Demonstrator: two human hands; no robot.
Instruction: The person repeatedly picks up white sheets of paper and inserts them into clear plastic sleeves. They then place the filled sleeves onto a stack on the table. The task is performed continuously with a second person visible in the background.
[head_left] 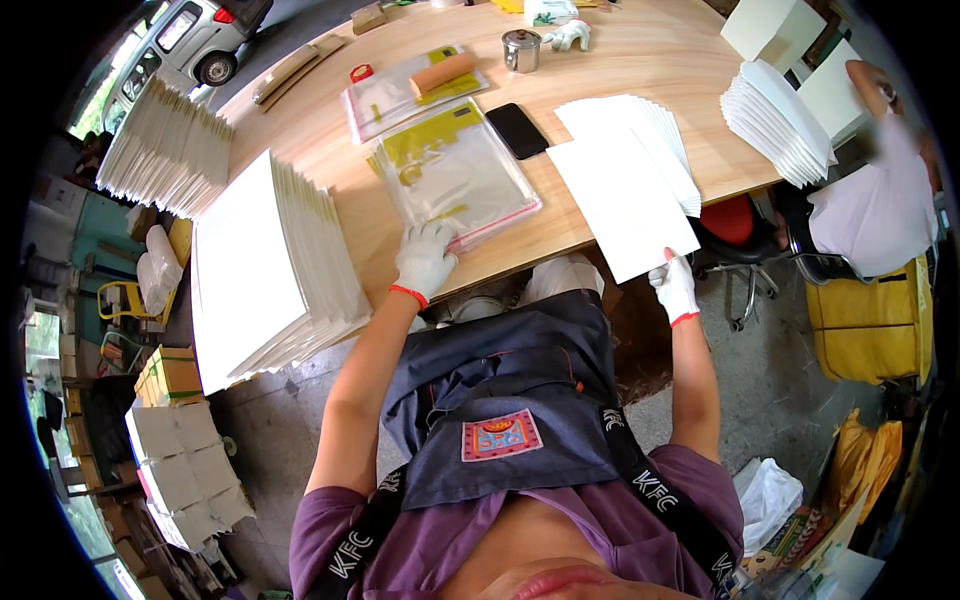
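My left hand (426,262), in a white glove with a red cuff, lies with its fingers stretched out on the near left corner of a stack of clear plastic bags (465,180). The bags have yellow-green printing and a pinkish strip along the near edge. Gloved the same way, my right hand (675,288) pinches the near right corner of a white sheet (620,205) between thumb and fingers. That sheet reaches over the table's edge and partly covers a fanned pile of white sheets (655,130).
A tall stack of filled bags (250,270) stands left, another stack (170,150) behind it. A black phone (516,131), metal cup (521,50), brown roll (442,74) and red tape roll (361,73) lie on the wooden table (640,60). At right sits another person (880,200) beside white stacks (775,120).
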